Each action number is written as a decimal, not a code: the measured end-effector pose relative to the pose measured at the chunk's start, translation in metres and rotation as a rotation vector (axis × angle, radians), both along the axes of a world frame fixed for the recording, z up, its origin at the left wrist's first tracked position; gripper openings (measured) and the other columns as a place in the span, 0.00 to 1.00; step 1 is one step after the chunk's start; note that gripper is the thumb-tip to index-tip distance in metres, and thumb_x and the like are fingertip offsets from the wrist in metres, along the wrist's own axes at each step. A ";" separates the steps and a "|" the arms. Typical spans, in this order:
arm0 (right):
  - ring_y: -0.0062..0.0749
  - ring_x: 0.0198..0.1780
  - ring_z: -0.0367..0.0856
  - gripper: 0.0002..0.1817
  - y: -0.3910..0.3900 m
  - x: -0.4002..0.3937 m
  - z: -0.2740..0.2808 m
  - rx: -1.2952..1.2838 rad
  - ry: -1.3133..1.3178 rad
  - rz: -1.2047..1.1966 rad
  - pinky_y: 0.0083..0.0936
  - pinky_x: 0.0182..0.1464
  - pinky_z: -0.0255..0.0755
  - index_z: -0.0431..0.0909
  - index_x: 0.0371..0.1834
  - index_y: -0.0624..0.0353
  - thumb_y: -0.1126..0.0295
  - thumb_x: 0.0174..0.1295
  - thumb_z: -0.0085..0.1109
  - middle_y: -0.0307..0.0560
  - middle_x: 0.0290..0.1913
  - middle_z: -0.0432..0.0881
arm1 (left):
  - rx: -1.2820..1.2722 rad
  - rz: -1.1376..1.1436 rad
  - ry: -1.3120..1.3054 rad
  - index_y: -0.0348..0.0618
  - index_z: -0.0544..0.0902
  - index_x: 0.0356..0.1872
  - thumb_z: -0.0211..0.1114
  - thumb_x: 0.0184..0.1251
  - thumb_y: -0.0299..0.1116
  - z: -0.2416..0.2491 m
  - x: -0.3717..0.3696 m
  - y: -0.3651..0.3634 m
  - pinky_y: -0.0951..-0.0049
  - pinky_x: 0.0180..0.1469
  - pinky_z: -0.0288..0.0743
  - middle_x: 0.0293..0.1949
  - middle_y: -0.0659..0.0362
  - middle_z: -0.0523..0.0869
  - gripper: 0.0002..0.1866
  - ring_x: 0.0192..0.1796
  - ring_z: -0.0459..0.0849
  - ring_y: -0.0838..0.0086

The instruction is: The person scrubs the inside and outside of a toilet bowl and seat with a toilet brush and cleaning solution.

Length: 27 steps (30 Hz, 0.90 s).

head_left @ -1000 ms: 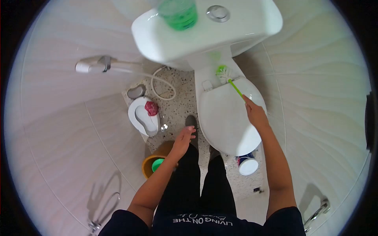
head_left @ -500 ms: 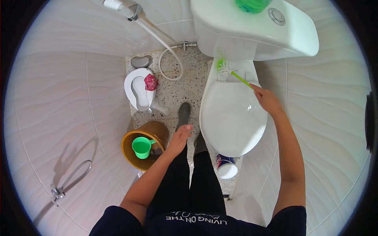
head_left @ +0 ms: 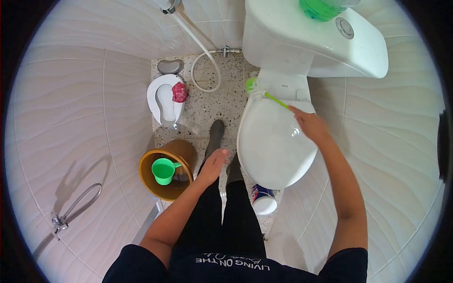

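My right hand (head_left: 309, 123) is closed round the green handle of a toilet brush (head_left: 278, 100). The brush's green and white head lies at the left rear edge of the toilet, by the hinge of the closed white lid (head_left: 276, 146). My left hand (head_left: 216, 162) hangs over my leg, left of the bowl, holding nothing visible; its fingers are partly turned away, and whether they are apart is unclear. Above the seat stands the white cistern (head_left: 321, 42), with a bottle of green liquid (head_left: 321, 9) on top.
A brown bucket (head_left: 147, 172) holds a green dipper (head_left: 163, 171). Behind it lie a white bedpan (head_left: 164, 101) with a red cloth (head_left: 179, 93) and a grey object (head_left: 170, 66). A white hose (head_left: 196, 40) loops to the floor. A blue and white tub (head_left: 264, 203) stands by the toilet.
My right hand and the brush have moved left, taking the brush head from behind the lid to the toilet's left edge. The camera view has shifted slightly.
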State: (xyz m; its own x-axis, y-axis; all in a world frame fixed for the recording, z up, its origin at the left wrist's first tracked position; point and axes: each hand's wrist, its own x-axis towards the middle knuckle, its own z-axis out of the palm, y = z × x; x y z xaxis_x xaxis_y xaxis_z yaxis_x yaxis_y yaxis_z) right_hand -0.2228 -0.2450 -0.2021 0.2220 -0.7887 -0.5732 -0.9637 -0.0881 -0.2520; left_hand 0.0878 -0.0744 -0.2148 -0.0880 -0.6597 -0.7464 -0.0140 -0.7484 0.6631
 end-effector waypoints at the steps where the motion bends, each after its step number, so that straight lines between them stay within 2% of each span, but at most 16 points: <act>1: 0.48 0.32 0.80 0.19 0.003 0.012 -0.008 -0.014 0.020 0.024 0.42 0.37 0.74 0.67 0.60 0.26 0.58 0.66 0.43 0.53 0.30 0.81 | 0.006 -0.005 0.000 0.31 0.73 0.50 0.45 0.72 0.49 0.000 -0.001 -0.003 0.73 0.51 0.70 0.47 0.52 0.77 0.26 0.45 0.76 0.72; 6: 0.48 0.31 0.80 0.21 -0.004 0.025 -0.012 -0.011 0.108 0.006 0.43 0.35 0.74 0.64 0.63 0.25 0.59 0.66 0.43 0.54 0.29 0.81 | -0.017 0.002 -0.007 0.31 0.73 0.50 0.46 0.72 0.49 0.000 -0.004 -0.016 0.72 0.51 0.71 0.48 0.51 0.76 0.26 0.46 0.77 0.70; 12: 0.54 0.32 0.79 0.22 0.025 -0.054 -0.019 -0.125 0.006 -0.161 0.47 0.35 0.73 0.62 0.64 0.27 0.60 0.66 0.43 0.57 0.29 0.80 | -0.014 0.034 0.018 0.31 0.72 0.51 0.46 0.72 0.49 0.001 -0.004 -0.026 0.72 0.50 0.71 0.47 0.51 0.77 0.26 0.46 0.77 0.70; 14: 0.56 0.32 0.78 0.20 0.037 -0.069 -0.013 -0.084 0.054 -0.337 0.47 0.35 0.72 0.66 0.62 0.29 0.61 0.66 0.45 0.58 0.31 0.80 | 0.010 -0.019 -0.024 0.31 0.72 0.51 0.46 0.72 0.49 -0.002 -0.004 -0.025 0.72 0.51 0.70 0.47 0.53 0.77 0.25 0.46 0.76 0.71; 17: 0.57 0.32 0.78 0.20 0.044 -0.044 -0.014 -0.137 -0.045 -0.230 0.47 0.35 0.72 0.66 0.61 0.30 0.61 0.66 0.45 0.58 0.30 0.80 | 0.006 -0.103 -0.068 0.33 0.73 0.50 0.46 0.72 0.48 -0.001 -0.011 -0.029 0.74 0.51 0.69 0.46 0.55 0.78 0.24 0.46 0.75 0.73; 18: 0.57 0.32 0.78 0.20 0.040 -0.026 -0.012 -0.085 -0.050 -0.258 0.47 0.36 0.73 0.66 0.62 0.30 0.61 0.66 0.44 0.58 0.31 0.80 | 0.009 -0.115 -0.067 0.33 0.73 0.50 0.46 0.72 0.48 -0.003 -0.013 -0.029 0.74 0.51 0.69 0.46 0.55 0.78 0.24 0.46 0.75 0.73; 20: 0.57 0.32 0.78 0.20 0.026 -0.015 -0.015 -0.084 -0.033 -0.271 0.48 0.36 0.72 0.65 0.62 0.31 0.60 0.67 0.43 0.60 0.30 0.79 | -0.012 -0.190 -0.026 0.41 0.72 0.56 0.42 0.70 0.56 -0.009 -0.016 -0.032 0.68 0.54 0.65 0.52 0.56 0.77 0.29 0.51 0.75 0.70; 21: 0.57 0.33 0.78 0.20 0.025 -0.013 -0.017 -0.082 -0.017 -0.269 0.50 0.36 0.72 0.64 0.62 0.32 0.60 0.67 0.42 0.61 0.29 0.79 | -0.011 -0.199 -0.031 0.41 0.72 0.56 0.42 0.70 0.56 -0.010 -0.017 -0.034 0.68 0.54 0.65 0.52 0.56 0.77 0.29 0.51 0.75 0.70; 24: 0.56 0.30 0.78 0.21 0.044 -0.025 -0.018 -0.171 0.046 -0.317 0.49 0.33 0.70 0.63 0.63 0.31 0.61 0.67 0.42 0.62 0.26 0.77 | -0.104 -0.212 -0.099 0.40 0.72 0.56 0.43 0.71 0.56 -0.009 -0.024 -0.034 0.68 0.55 0.65 0.52 0.56 0.77 0.29 0.51 0.74 0.71; 25: 0.56 0.30 0.78 0.21 0.056 -0.032 -0.014 -0.176 0.050 -0.321 0.49 0.33 0.70 0.63 0.63 0.31 0.61 0.67 0.42 0.62 0.26 0.77 | -0.126 -0.177 -0.102 0.36 0.73 0.53 0.44 0.71 0.51 -0.008 -0.026 -0.033 0.69 0.57 0.64 0.50 0.54 0.77 0.27 0.51 0.74 0.69; 26: 0.55 0.28 0.78 0.22 0.078 -0.037 -0.009 -0.224 -0.032 -0.431 0.48 0.31 0.70 0.61 0.64 0.30 0.61 0.67 0.42 0.62 0.24 0.77 | -0.146 -0.138 -0.108 0.32 0.73 0.51 0.45 0.72 0.47 -0.008 -0.027 -0.033 0.71 0.59 0.62 0.48 0.52 0.77 0.24 0.52 0.74 0.67; 27: 0.55 0.26 0.78 0.23 0.104 -0.039 -0.003 -0.266 -0.114 -0.537 0.48 0.28 0.69 0.60 0.66 0.28 0.61 0.68 0.42 0.62 0.23 0.76 | -0.144 -0.136 -0.107 0.32 0.73 0.51 0.45 0.72 0.47 -0.009 -0.027 -0.030 0.71 0.59 0.62 0.48 0.52 0.77 0.24 0.52 0.74 0.67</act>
